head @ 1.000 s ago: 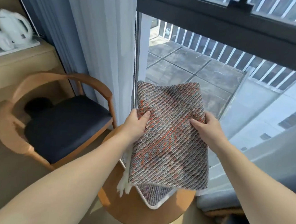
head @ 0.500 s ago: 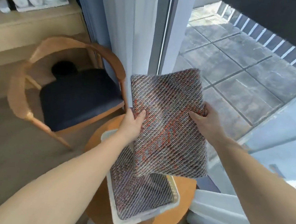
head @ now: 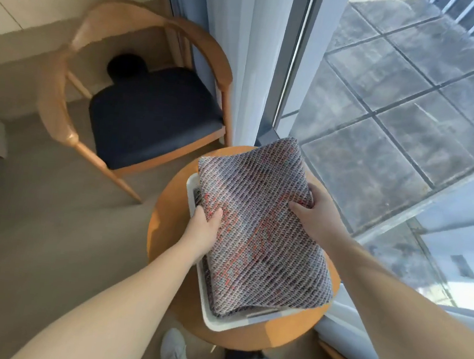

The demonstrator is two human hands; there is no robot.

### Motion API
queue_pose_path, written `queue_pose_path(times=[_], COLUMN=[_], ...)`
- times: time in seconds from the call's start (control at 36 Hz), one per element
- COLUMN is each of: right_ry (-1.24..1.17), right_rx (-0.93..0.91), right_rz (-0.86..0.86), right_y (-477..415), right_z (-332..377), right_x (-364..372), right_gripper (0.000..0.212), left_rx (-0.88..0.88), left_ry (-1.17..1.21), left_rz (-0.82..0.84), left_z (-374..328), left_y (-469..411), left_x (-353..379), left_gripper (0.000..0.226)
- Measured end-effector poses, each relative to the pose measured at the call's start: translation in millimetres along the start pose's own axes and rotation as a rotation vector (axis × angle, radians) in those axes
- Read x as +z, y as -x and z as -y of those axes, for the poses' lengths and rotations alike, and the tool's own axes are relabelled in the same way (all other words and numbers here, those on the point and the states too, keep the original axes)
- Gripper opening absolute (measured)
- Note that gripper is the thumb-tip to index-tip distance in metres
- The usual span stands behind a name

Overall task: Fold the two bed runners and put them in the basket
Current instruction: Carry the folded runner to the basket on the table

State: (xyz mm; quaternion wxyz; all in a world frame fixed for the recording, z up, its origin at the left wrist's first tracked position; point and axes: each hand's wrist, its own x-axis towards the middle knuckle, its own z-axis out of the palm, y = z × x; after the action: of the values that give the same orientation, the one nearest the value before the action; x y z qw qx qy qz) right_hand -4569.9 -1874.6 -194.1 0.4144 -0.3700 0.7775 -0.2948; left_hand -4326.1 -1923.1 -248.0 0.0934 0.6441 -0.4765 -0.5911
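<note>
The left hand [head: 203, 228] grips the left edge of the folded bed runner [head: 260, 228], with the thumb on top. The right hand [head: 313, 215] grasps the right edge in the same way, thumb on the fabric. The runner is right over the white basket [head: 216, 319] and covers most of it. A second folded runner [head: 210, 288] lies inside the basket, under the first one. If the two touch is not possible to tell. The basket stands on a round wooden table [head: 164, 230], near a wooden chair [head: 154, 119].
</note>
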Motion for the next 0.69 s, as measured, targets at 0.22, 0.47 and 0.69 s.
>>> queue_pose_path(times=[0.22, 0.47, 0.69], right_ry=[0.032, 0.098, 0.724], right_rx=[0.029, 0.101, -0.071], right_rz=[0.01, 0.03, 0.018], right_y=[-0.9, -6.1, -7.0], right_z=[-18.5, -35.9, -39.5], right_x=[32.6, 39.0, 65.6], right_gripper=[0.046, 0.04, 0.048], left_rx=[-0.034, -0.04, 0.215], left_ry=[-0.038, -0.157, -0.674], left_rz=[-0.028, -0.023, -0.315], left_z=[20.9, 26.2, 21.9], left_y=[-2.8, 3.5, 10.7], left_x=[-10.4, -8.3, 1.5], left_gripper=[0.074, 0.042, 0.051])
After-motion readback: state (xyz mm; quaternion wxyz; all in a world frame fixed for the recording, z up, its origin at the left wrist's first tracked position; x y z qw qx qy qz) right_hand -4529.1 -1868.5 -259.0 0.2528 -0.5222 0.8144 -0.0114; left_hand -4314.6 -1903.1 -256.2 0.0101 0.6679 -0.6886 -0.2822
